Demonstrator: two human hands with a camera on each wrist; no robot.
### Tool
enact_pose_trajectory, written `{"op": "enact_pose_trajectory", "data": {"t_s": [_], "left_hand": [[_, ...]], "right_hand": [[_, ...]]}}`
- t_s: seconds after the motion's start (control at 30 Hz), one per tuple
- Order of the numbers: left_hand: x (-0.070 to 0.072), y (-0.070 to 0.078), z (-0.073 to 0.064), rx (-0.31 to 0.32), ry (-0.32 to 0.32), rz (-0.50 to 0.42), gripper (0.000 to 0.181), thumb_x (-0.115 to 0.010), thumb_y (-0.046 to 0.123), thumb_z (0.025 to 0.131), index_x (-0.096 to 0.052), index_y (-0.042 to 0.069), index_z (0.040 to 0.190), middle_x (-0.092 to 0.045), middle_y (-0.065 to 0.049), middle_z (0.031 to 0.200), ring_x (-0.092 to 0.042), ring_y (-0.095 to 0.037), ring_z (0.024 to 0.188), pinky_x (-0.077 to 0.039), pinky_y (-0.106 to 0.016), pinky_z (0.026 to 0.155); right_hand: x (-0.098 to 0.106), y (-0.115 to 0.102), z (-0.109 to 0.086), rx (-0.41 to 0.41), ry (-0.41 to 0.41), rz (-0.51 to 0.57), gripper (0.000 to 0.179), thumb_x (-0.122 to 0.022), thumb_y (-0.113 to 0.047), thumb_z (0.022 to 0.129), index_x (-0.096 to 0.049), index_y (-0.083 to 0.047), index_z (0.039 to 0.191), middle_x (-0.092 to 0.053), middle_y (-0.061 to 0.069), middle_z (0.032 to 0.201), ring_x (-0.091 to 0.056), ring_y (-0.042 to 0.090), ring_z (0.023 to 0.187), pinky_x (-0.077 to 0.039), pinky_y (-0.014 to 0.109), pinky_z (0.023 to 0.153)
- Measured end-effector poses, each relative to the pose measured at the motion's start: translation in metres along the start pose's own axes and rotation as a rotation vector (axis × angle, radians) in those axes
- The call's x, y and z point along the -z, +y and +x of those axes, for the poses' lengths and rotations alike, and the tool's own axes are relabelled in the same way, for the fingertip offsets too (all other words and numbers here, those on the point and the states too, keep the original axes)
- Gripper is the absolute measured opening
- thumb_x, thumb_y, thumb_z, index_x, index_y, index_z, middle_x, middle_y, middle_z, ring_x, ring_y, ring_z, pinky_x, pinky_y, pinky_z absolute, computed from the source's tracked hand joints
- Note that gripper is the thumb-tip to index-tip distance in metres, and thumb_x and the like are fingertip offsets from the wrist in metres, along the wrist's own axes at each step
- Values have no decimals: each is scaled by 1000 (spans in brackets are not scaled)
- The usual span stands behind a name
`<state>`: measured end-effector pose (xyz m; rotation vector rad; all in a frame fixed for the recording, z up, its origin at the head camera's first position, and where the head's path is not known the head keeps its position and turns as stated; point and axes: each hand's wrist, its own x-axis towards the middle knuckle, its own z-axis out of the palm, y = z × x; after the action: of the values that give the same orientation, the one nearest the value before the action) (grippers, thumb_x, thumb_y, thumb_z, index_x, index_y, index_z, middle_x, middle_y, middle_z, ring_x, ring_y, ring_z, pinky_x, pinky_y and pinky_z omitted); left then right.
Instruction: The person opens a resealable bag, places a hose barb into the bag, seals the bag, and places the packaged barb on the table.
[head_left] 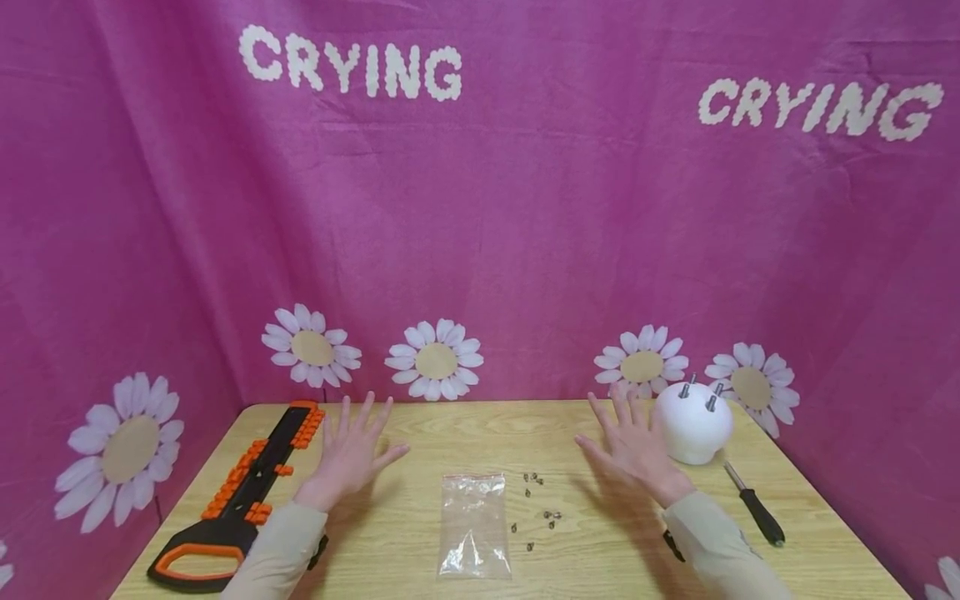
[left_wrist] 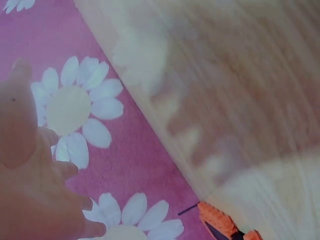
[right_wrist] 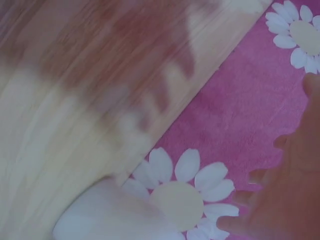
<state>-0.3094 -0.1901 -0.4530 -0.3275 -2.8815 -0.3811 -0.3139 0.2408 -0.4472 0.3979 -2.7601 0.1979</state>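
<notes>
Both hands are held above the table with fingers spread and nothing in them. The left hand (head_left: 350,454) is just right of a black and orange rack-like tool (head_left: 258,475) with a looped handle. My right hand (head_left: 630,446) is nearest a white rounded object (head_left: 693,427) with several metal bolts (head_left: 685,389) standing up from its top. Between the hands lies a clear plastic zip bag (head_left: 474,527). Several small metal screw-like pieces (head_left: 551,516) are scattered to the right of the bag, too small to identify surely.
A screwdriver (head_left: 756,507) with a black handle lies at the right, in front of the white object. The wooden table (head_left: 397,533) ends at the back against a pink curtain (head_left: 525,250) printed with daisies and white lettering.
</notes>
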Motion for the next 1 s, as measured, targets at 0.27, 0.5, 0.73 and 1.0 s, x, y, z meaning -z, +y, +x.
{"op": "enact_pose_trajectory", "data": {"t_s": [0.27,0.5,0.73,1.0], "left_hand": [[-9,14,-13,-44,-43,-90,86,-62,53,92,-26,8,156,-17,-24,164,-10,-53,149,-10,-76,113],[-16,26,-28,-87,-98,-134,87,-64,52,91,-29,4,155,-19,-23,163,-14,-49,150,-14,-72,116],[-21,39,-41,-134,-147,-149,91,-64,54,90,-27,0,154,-19,-21,163,-17,-48,150,-16,-68,118],[-24,57,-56,-193,-209,-167,94,-63,56,90,-29,-6,152,-24,-25,161,-23,-47,149,-21,-66,118]], "right_hand": [[-9,-9,6,85,19,150,73,-62,-39,95,-36,1,150,-39,32,150,-40,52,137,-33,65,111],[-15,-23,10,109,-50,311,66,-63,-34,96,-42,5,144,-49,30,143,-48,47,130,-40,61,108],[-23,-37,12,151,-134,437,55,-65,-28,95,-49,5,137,-56,26,135,-55,44,123,-44,59,104],[-31,-53,18,225,-212,482,48,-66,-22,94,-54,9,129,-62,26,129,-60,42,116,-49,54,100]]}}
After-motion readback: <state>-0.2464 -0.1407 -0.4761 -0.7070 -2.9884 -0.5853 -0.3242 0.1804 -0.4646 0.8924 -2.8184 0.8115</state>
